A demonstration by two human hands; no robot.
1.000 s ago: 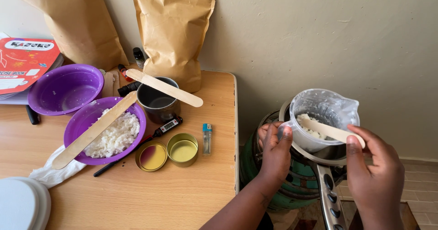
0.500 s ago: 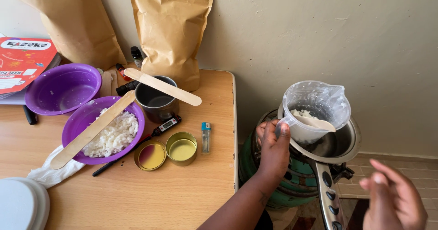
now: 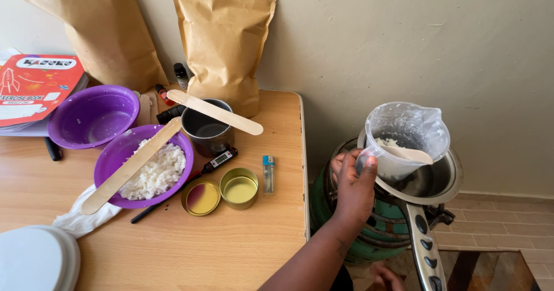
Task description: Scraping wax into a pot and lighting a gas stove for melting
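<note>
Gripping the handle of a clear plastic jug (image 3: pixel 407 138), the left hand (image 3: pixel 352 184) holds it over a steel pan (image 3: pixel 444 178) that sits on a green gas burner (image 3: pixel 375 227) to the right of the desk (image 3: pixel 231 250). White flakes lie in the jug, and a wooden stick (image 3: pixel 411 154) rests inside against its rim. Only fingertips of the right hand (image 3: pixel 388 279) show at the bottom edge; whether it is curled or released cannot be told.

On the desk: a purple bowl of white flakes (image 3: pixel 144 167) with a long wooden paddle across it, two small gold tins (image 3: pixel 222 192), a lighter (image 3: pixel 268 174), a dark cup (image 3: pixel 206 130).
</note>
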